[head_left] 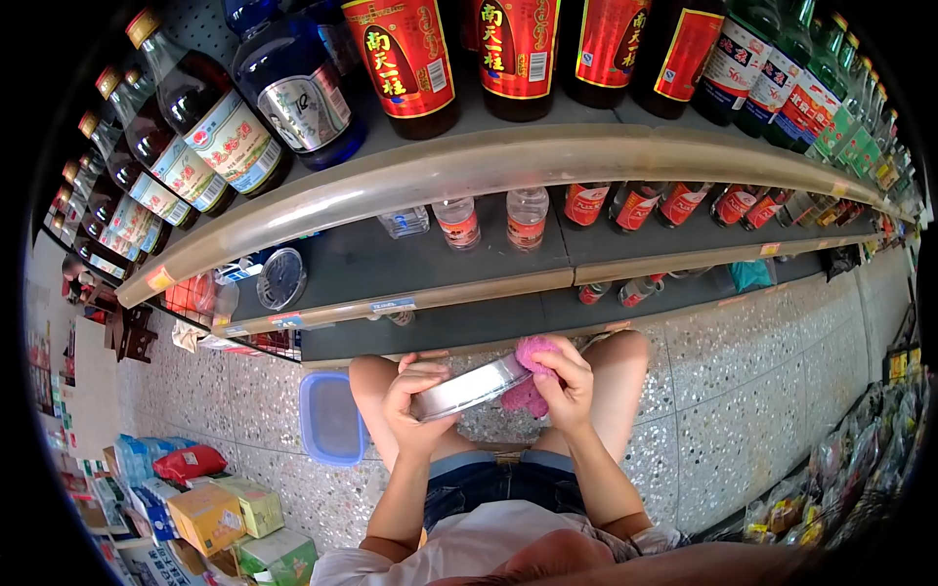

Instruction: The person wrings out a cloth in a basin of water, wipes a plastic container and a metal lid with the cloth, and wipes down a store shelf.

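My left hand [414,398] grips one end of a shallow round container [471,387] with a shiny silvery side, tilted above my lap. At its other end, my right hand [569,387] is closed on a pink cloth [528,398]. The cloth wraps over the container's edge and touches it. What lies inside the container cannot be made out. Both hands are between my bent knees, in front of the lowest shelf.
Bottles with red labels [405,63] line the top shelf [410,181]. Small clear bottles [528,217] and a round clear container [281,278] stand on the shelf below. A translucent blue-rimmed tub [332,418] is on the floor at left, near stacked boxes [207,518]. Packaged goods [831,469] are at right.
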`<state>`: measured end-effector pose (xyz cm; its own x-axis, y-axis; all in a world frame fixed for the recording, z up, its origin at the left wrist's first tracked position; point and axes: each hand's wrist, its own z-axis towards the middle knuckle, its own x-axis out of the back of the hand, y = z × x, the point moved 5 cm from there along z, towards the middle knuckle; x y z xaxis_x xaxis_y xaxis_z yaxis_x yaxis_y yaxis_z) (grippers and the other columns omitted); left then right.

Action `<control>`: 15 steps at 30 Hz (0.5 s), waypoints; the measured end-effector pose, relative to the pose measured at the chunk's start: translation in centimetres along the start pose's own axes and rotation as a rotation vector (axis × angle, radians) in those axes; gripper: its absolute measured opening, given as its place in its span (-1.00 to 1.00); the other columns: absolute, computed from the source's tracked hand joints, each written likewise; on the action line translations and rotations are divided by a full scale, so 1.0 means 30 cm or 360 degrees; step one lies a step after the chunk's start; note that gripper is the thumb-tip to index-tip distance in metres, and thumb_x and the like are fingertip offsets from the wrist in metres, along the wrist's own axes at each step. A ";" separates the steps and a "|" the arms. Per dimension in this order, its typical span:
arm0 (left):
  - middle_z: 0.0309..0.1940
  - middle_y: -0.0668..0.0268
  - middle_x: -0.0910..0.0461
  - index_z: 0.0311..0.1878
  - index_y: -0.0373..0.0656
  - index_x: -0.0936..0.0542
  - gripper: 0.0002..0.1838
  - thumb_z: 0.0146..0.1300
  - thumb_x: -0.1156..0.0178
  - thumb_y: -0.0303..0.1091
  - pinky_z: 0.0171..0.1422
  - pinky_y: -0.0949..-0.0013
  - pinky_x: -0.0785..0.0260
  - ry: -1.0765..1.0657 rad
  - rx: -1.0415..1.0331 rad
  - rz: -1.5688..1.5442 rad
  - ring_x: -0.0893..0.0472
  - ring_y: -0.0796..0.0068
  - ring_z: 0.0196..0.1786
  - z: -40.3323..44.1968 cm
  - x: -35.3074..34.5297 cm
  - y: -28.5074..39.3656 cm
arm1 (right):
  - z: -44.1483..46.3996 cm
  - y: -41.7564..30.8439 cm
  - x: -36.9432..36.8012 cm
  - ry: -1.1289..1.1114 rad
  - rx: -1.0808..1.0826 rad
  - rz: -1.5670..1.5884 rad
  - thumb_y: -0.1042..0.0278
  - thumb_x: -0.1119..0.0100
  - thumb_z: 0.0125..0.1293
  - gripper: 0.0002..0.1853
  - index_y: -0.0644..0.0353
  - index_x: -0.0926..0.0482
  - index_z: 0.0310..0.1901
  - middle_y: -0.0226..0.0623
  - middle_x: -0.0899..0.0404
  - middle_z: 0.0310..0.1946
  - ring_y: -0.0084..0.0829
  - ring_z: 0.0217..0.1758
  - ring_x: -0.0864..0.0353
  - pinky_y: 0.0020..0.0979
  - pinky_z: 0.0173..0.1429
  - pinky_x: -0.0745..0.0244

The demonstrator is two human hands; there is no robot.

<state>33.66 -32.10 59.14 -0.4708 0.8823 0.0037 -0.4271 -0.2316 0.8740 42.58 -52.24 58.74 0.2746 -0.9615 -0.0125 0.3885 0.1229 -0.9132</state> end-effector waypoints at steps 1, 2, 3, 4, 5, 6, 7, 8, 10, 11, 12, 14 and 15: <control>-0.20 0.22 -0.66 -0.16 -0.11 -0.56 -0.54 -0.17 -0.52 -0.35 0.42 0.04 -0.05 0.0016 0.0012 -0.0057 -0.62 0.25 0.00 -0.003 0.003 -0.005 | 0.001 -0.001 -0.005 -0.0014 0.0031 0.0017 0.57 -0.25 0.06 -0.74 0.34 -0.63 -0.14 -0.05 -0.62 -0.11 -0.24 -0.04 -0.62 -0.37 0.06 -0.48; -0.20 0.22 -0.66 -0.15 -0.11 -0.55 -0.54 -0.16 -0.53 -0.33 0.42 0.03 -0.05 0.0057 0.0039 -0.0206 -0.62 0.25 0.00 -0.007 0.005 -0.010 | 0.004 0.000 -0.013 -0.0028 0.0064 0.0032 0.53 -0.30 0.05 -0.70 0.33 -0.62 -0.12 -0.04 -0.63 -0.12 -0.24 -0.05 -0.63 -0.37 0.04 -0.49; -0.20 0.23 -0.65 -0.15 -0.11 -0.53 -0.54 -0.14 -0.53 -0.32 0.43 0.02 -0.06 0.0096 0.0060 -0.0359 -0.61 0.24 0.01 -0.008 0.002 -0.017 | 0.012 0.001 -0.018 -0.0042 0.0104 0.0046 0.48 -0.35 0.04 -0.67 0.32 -0.61 -0.10 -0.04 -0.63 -0.12 -0.23 -0.07 -0.64 -0.37 0.03 -0.50; -0.19 0.24 -0.64 -0.14 -0.11 -0.52 -0.54 -0.12 -0.53 -0.31 0.43 0.01 -0.06 0.0134 0.0078 -0.0512 -0.61 0.24 0.01 -0.003 0.000 -0.028 | 0.017 0.013 -0.019 -0.0062 0.0094 0.0082 0.46 -0.39 0.02 -0.64 0.32 -0.60 -0.10 -0.04 -0.64 -0.11 -0.23 -0.07 -0.64 -0.36 0.02 -0.50; -0.20 0.24 -0.63 -0.14 -0.11 -0.52 -0.54 -0.11 -0.52 -0.30 0.42 0.00 -0.07 0.0112 0.0072 -0.0520 -0.60 0.23 0.02 0.003 -0.001 -0.035 | 0.013 0.026 -0.020 -0.0082 0.0078 0.0119 0.44 -0.43 0.00 -0.62 0.31 -0.60 -0.10 -0.04 -0.64 -0.11 -0.23 -0.06 -0.65 -0.36 0.02 -0.51; -0.20 0.23 -0.62 -0.13 -0.11 -0.52 -0.54 -0.09 -0.52 -0.30 0.42 -0.01 -0.09 0.0092 0.0077 -0.0525 -0.60 0.22 0.03 0.002 0.004 -0.041 | 0.009 0.029 -0.022 -0.0102 0.0050 0.0157 0.42 -0.46 -0.02 -0.59 0.30 -0.60 -0.10 -0.04 -0.65 -0.11 -0.23 -0.06 -0.65 -0.35 0.01 -0.51; -0.20 0.23 -0.62 -0.13 -0.11 -0.51 -0.54 -0.08 -0.52 -0.29 0.42 -0.03 -0.10 0.0074 0.0089 -0.0526 -0.59 0.20 0.03 -0.003 0.011 -0.042 | 0.006 0.023 -0.020 -0.0129 0.0050 0.0092 0.44 -0.46 -0.03 -0.60 0.30 -0.61 -0.10 -0.05 -0.65 -0.11 -0.23 -0.09 -0.66 -0.36 0.00 -0.52; -0.14 0.21 -0.59 -0.11 -0.13 -0.50 -0.53 -0.08 -0.50 -0.29 0.39 -0.03 -0.15 -0.0015 0.0089 -0.0572 -0.55 0.16 0.10 0.005 0.007 -0.045 | 0.012 0.012 -0.014 -0.0160 0.0054 0.0031 0.45 -0.45 -0.05 -0.60 0.30 -0.62 -0.11 -0.05 -0.66 -0.12 -0.23 -0.11 -0.67 -0.36 -0.02 -0.53; -0.09 0.20 -0.57 -0.09 -0.14 -0.49 -0.51 -0.08 -0.49 -0.29 0.39 -0.03 -0.18 -0.0085 0.0152 -0.0320 -0.52 0.13 0.15 0.021 0.010 -0.025 | 0.029 -0.002 -0.004 -0.0196 0.0101 -0.0098 0.46 -0.45 -0.07 -0.61 0.28 -0.64 -0.13 -0.07 -0.66 -0.13 -0.23 -0.13 -0.68 -0.36 -0.04 -0.54; -0.07 0.19 -0.56 -0.08 -0.14 -0.49 -0.50 -0.08 -0.49 -0.29 0.38 -0.03 -0.19 -0.0118 0.0184 -0.0193 -0.50 0.11 0.18 0.027 0.014 -0.017 | 0.033 -0.005 0.001 -0.0197 0.0139 -0.0167 0.45 -0.45 -0.08 -0.61 0.25 -0.65 -0.13 -0.08 -0.66 -0.13 -0.22 -0.12 -0.68 -0.36 -0.05 -0.55; 0.04 0.15 -0.53 0.01 -0.17 -0.48 -0.38 -0.13 -0.53 -0.21 0.40 -0.03 -0.15 -0.0152 0.0139 -0.0090 -0.45 0.08 0.26 0.036 0.013 -0.010 | 0.040 -0.010 0.004 -0.0199 0.0180 -0.0235 0.45 -0.46 -0.10 -0.62 0.23 -0.66 -0.14 -0.10 -0.66 -0.14 -0.21 -0.11 -0.68 -0.36 -0.05 -0.56; 0.10 0.12 -0.52 0.08 -0.18 -0.46 -0.27 -0.18 -0.55 -0.15 0.41 -0.03 -0.09 -0.0308 -0.0036 0.0441 -0.44 0.08 0.27 0.057 0.000 0.027 | 0.063 -0.041 -0.006 -0.0321 0.0409 -0.0497 0.43 -0.46 -0.11 -0.62 0.16 -0.68 -0.16 -0.14 -0.66 -0.14 -0.20 -0.10 -0.67 -0.34 -0.06 -0.57; 0.13 0.11 -0.51 0.12 -0.19 -0.45 -0.21 -0.21 -0.57 -0.12 0.42 -0.04 -0.07 -0.0386 -0.0123 0.0706 -0.44 0.08 0.28 0.074 -0.014 0.056 | 0.067 -0.057 -0.016 -0.0380 0.0525 -0.0629 0.42 -0.45 -0.12 -0.63 0.13 -0.69 -0.16 -0.16 -0.66 -0.14 -0.19 -0.09 -0.67 -0.32 -0.07 -0.58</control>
<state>34.85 -31.96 61.69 -0.4309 0.7599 0.4868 -0.2869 -0.6268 0.7245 43.56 -51.49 61.13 0.2286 -0.8725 0.4319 0.7458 -0.1281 -0.6537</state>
